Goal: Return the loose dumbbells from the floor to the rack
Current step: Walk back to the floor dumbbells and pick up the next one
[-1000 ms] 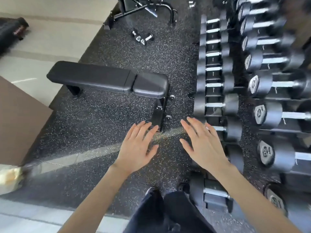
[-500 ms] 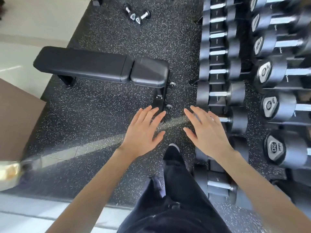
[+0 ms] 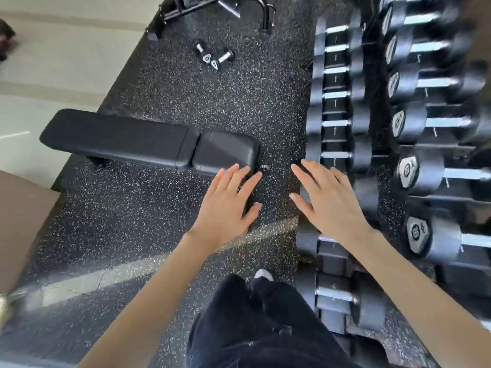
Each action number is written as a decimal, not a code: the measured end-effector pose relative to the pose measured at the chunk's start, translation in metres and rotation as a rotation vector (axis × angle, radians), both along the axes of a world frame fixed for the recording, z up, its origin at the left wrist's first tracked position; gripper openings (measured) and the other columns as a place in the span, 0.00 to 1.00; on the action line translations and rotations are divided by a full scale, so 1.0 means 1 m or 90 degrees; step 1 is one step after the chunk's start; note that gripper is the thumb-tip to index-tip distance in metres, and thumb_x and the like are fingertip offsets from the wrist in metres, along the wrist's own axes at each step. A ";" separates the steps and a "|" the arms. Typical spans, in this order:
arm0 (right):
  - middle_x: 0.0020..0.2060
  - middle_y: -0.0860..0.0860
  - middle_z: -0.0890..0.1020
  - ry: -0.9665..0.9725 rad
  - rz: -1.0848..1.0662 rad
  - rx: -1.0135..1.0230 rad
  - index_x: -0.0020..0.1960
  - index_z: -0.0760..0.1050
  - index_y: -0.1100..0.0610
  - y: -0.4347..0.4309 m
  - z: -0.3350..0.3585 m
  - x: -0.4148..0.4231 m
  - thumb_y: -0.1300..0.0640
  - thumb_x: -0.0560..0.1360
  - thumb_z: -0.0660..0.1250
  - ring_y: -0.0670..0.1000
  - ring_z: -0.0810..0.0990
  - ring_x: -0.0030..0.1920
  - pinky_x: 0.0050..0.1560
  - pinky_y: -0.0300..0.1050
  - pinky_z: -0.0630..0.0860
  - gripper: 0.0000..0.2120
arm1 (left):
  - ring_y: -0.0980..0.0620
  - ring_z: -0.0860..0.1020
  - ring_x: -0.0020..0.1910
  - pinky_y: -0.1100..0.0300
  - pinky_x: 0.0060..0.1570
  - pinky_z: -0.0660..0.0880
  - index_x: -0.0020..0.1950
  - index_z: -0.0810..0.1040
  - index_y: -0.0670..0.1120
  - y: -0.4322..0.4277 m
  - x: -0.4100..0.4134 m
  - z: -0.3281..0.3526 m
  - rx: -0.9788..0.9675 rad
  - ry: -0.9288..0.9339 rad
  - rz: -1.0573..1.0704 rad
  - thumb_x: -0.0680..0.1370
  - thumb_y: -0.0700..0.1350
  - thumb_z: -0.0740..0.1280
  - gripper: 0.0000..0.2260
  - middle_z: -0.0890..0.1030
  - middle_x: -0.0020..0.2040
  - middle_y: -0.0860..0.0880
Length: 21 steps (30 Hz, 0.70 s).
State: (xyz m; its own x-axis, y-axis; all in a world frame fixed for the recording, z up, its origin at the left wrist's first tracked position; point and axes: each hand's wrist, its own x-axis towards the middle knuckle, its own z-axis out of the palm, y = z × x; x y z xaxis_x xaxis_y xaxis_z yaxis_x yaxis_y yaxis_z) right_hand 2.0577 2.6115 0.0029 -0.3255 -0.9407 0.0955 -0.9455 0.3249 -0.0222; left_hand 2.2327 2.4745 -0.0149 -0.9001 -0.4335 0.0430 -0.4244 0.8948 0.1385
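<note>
- Speckled black rubber flooring (image 3: 164, 221) covers a gym's free-weight corner, where a person stands with both arms stretched forward beside the rack (image 3: 335, 139).
- Both the left hand (image 3: 225, 205) and the right hand (image 3: 329, 205) are spread flat, palms down and fingers straight, gripping nothing. The right one hovers over the rack's lower row.
- Two loose dumbbells (image 3: 206, 58) lie on the floor well ahead of the hands, beyond the flat bench (image 3: 148, 144) and just short of a metal frame (image 3: 225, 9) at the top of the view.
- The likeliest mishap is a trip. The lane between bench and rack is narrow, and the bench's end hardware juts into it, where the shoe (image 3: 263, 274) or a shin could clip it.
- Pinched fingers are a second risk, because the pair lies close together in a shallow V with the near heads almost touching.
- Whether the heads are round or faceted is too small to tell. If they are round, a nudge could send one rolling.
- No free saddle shows among the racked dumbbells (image 3: 414, 172), and the far end is blurred, so a hurried placement could leave a weight badly seated.
- The pair itself looks small, with black heads, pale end caps and short bright metal handles.
</note>
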 end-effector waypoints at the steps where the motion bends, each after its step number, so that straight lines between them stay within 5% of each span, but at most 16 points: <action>1: 0.64 0.55 0.74 -0.003 -0.005 0.001 0.69 0.67 0.56 -0.002 0.000 -0.008 0.44 0.77 0.53 0.55 0.74 0.63 0.63 0.56 0.70 0.26 | 0.40 0.67 0.71 0.44 0.72 0.59 0.72 0.66 0.45 -0.004 -0.009 0.001 0.000 0.003 -0.003 0.78 0.57 0.52 0.26 0.72 0.68 0.42; 9: 0.63 0.55 0.75 -0.016 -0.020 0.008 0.68 0.69 0.57 -0.028 -0.012 -0.064 0.44 0.76 0.52 0.55 0.75 0.62 0.62 0.56 0.70 0.27 | 0.40 0.69 0.69 0.44 0.71 0.60 0.72 0.68 0.45 -0.050 -0.064 0.005 -0.016 0.008 -0.017 0.78 0.57 0.53 0.26 0.74 0.67 0.41; 14: 0.62 0.56 0.76 -0.022 -0.042 -0.023 0.67 0.71 0.57 -0.059 -0.022 -0.095 0.46 0.75 0.63 0.56 0.76 0.61 0.62 0.58 0.70 0.24 | 0.40 0.66 0.71 0.45 0.72 0.56 0.73 0.66 0.46 -0.088 -0.095 -0.005 -0.001 -0.028 -0.052 0.78 0.57 0.52 0.26 0.72 0.69 0.42; 21: 0.66 0.57 0.73 -0.039 -0.040 0.023 0.70 0.67 0.57 -0.128 -0.009 -0.145 0.45 0.77 0.56 0.57 0.72 0.66 0.65 0.60 0.66 0.25 | 0.40 0.67 0.70 0.44 0.71 0.62 0.72 0.67 0.46 -0.161 -0.145 -0.004 0.004 -0.001 -0.057 0.78 0.58 0.51 0.27 0.72 0.68 0.42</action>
State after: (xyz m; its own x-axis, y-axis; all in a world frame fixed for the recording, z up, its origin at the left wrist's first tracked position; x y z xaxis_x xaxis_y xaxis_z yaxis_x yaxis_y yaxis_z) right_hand 1.9123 2.4833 -0.0060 -0.3888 -0.9205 0.0401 -0.9202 0.3858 -0.0663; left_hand 2.0873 2.3133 -0.0187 -0.9352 -0.3520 0.0388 -0.3435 0.9282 0.1432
